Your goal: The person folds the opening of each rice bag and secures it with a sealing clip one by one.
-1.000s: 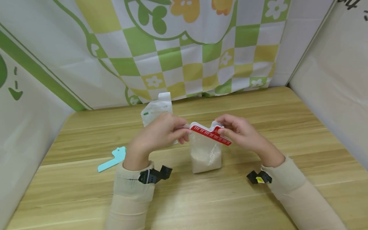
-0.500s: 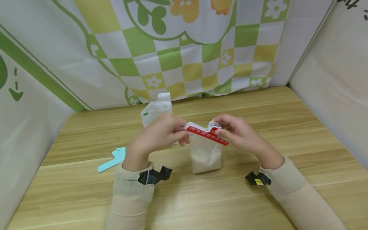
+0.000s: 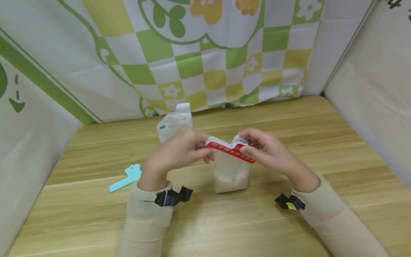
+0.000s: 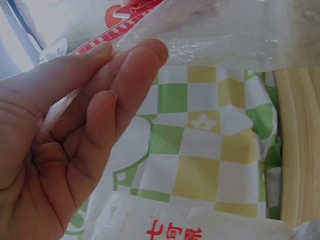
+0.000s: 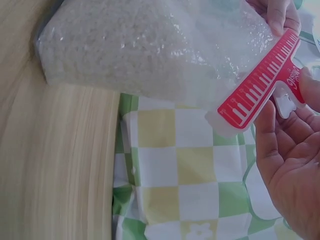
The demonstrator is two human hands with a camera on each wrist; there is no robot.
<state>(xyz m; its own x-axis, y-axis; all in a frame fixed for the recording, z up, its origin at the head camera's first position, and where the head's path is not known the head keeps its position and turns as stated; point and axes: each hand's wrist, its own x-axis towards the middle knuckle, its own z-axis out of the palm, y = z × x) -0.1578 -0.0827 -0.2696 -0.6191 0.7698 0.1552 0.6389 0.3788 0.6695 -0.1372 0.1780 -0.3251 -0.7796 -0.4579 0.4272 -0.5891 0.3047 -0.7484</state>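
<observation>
A clear plastic bag of white rice-like grains [image 3: 230, 180] stands upright on the table, its lower part filled. Across its top lies a red and white bag clip with a piano-key print [image 3: 228, 150], slanting down to the right. My right hand [image 3: 269, 151] pinches the clip's handle between thumb and fingers; in the right wrist view the long bar [image 5: 257, 82] spans the bag's mouth. At the clip's left end, my left hand [image 3: 179, 148] pinches the top of the bag, whose clear film [image 4: 220, 45] shows in the left wrist view. Whether the clip's bar grips the film cannot be told.
A light blue clip [image 3: 123, 179] lies on the wooden table [image 3: 257, 228], left of my left wrist. Behind that hand is a white packet [image 3: 174, 123], partly hidden. A green and yellow checked cloth [image 3: 215, 67] hangs at the table's back edge.
The clip has shifted slightly left over the bag's top, toward my left fingers, with my right hand moving along. The bag has stayed almost in place.
</observation>
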